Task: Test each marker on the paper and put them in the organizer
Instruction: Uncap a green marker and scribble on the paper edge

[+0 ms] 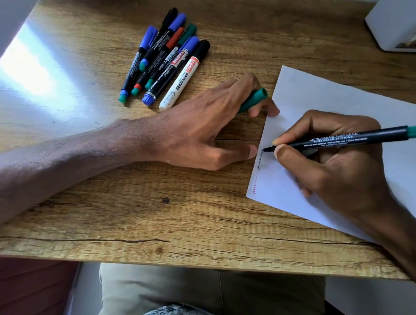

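While my right hand grips the green marker, tip on the paper scribbling a test line, my left hand pins the sheet's edge, fingers closed on the cap. Untested markers lie grouped on the table; white organizer, far corner.

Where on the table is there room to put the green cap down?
The table is bare along the near edge, below the left hand. Also bare on the far left, beside the marker pile. It's crowded between the pile and the paper.
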`<state>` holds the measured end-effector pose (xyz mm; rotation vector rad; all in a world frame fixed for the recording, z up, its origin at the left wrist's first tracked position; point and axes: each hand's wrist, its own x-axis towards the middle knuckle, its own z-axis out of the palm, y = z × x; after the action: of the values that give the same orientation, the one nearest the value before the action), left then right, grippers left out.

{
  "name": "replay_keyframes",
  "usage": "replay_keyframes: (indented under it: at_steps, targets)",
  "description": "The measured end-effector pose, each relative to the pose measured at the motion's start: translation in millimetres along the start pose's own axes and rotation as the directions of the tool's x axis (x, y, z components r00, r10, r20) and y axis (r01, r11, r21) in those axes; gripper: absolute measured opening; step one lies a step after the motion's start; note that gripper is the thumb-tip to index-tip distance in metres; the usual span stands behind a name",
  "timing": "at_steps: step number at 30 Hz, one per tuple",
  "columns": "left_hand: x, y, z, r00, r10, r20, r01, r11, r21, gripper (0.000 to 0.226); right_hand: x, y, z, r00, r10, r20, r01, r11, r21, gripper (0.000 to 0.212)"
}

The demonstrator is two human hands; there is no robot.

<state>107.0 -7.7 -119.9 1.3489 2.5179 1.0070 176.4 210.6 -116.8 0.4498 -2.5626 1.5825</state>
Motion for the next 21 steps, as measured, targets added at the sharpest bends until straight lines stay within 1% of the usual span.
replay_keyframes:
  at_steps: [6, 10, 15, 21]
  targets:
    - [-0.5, -0.5, 0.0, 1.000, 0.004, 0.002, -0.004, 1.000, 0.012, 0.043, 0.3, 1.2, -1.9, 0.998, 0.013, -0.055, -0.008, 0.996, 0.090, 0.008]
    - [-0.1, -0.6, 0.0, 1.000, -0.001, 0.002, 0.001, 1.000, 0.013, 0.043, 0.0, 3.2, -1.2, 0.998, 0.021, -0.053, -0.017, 0.996, 0.084, 0.011]
    - [-0.3, 1.9, -0.6, 1.000, 0.001, -0.006, -0.001, 1.000, -0.001, 0.042, -0.3, 4.1, -0.3, 0.997, 0.055, -0.061, -0.046, 0.990, 0.136, 0.006]
    - [0.6, 5.4, -1.1, 0.999, -0.027, -0.026, 0.027, 1.000, -0.002, 0.040, 0.7, 3.9, -1.5, 0.996, 0.069, -0.055, -0.060, 0.987, 0.147, 0.006]
